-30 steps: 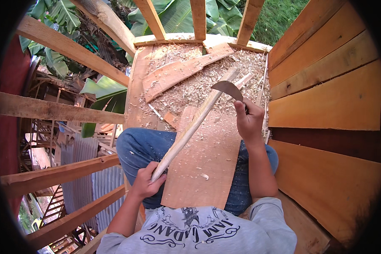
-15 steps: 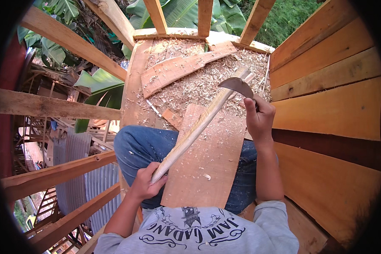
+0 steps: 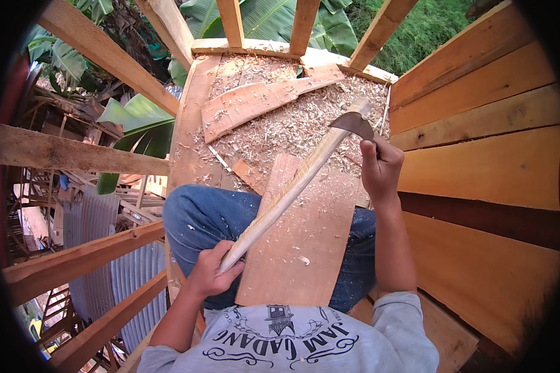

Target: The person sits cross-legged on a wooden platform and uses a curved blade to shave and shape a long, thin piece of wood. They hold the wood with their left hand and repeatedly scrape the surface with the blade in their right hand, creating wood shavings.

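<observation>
A long pale wooden stick (image 3: 292, 186) slants up and right across my lap. Its lower end is gripped in my left hand (image 3: 214, 271), fingers wrapped round it. In my right hand (image 3: 381, 168), closed in a fist, is a dark curved blade like a sickle (image 3: 353, 122); the fist hides its handle. The blade crosses the stick near its far end and appears to touch it. Under the stick, a flat board (image 3: 298, 248) rests on my lap between my knees, sprinkled with small shavings.
Curled wood shavings (image 3: 280, 133) cover the floor ahead. A cut plank (image 3: 255, 105), a small wood block (image 3: 249, 176) and a thin white stick (image 3: 219, 158) lie there. Wooden railing bars (image 3: 81, 154) stand at left and front; a plank wall (image 3: 479, 161) closes the right side.
The blade has shifted slightly along the stick and now sits a little flatter on it. My left hand keeps its hold, and the whole view has tilted a little.
</observation>
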Demonstrator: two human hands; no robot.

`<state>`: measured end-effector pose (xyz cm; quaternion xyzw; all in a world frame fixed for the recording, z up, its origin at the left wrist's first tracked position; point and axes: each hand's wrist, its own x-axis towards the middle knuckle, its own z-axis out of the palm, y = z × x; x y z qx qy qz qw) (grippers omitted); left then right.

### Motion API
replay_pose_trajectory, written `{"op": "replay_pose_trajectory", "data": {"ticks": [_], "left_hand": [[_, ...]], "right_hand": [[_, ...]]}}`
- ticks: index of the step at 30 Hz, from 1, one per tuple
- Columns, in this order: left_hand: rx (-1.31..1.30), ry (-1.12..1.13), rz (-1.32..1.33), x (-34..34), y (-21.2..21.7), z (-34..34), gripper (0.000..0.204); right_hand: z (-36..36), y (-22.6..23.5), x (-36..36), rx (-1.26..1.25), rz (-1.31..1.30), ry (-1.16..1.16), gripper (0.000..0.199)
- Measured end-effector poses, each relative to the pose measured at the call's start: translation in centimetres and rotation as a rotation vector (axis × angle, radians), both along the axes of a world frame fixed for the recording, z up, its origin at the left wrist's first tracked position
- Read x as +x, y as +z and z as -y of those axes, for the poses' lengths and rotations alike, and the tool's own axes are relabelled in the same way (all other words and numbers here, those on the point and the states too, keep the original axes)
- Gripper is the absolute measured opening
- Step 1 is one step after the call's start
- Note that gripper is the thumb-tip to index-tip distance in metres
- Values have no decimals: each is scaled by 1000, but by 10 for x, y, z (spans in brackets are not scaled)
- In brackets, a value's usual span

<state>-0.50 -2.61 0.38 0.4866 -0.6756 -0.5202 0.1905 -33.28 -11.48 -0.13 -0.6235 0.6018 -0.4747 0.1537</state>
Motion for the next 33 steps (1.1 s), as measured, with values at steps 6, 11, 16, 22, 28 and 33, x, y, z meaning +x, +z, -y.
{"op": "replay_pose_trajectory", "data": {"ticks": [6,11,16,22,28,33], "left_hand": [[-12,-25,-37,8,-3,-4,28],[-20,-50,-55,7,-3,-1,26],[23,-27,-67,3,-1,3,25],[-49,-46,-58,12,-3,-7,25],[-9,-18,-74,10,-7,-3,26],[30,-41,-44,9,0,-1,26]], "right_hand": [[-6,-2,10,10,99,23,44],[-24,-19,13,42,184,-2,33],[4,9,-9,-46,-58,-50,26],[-10,5,-7,-32,-14,35,21],[-27,6,20,-87,-274,317,32],[-15,4,10,35,49,-26,28]]}}
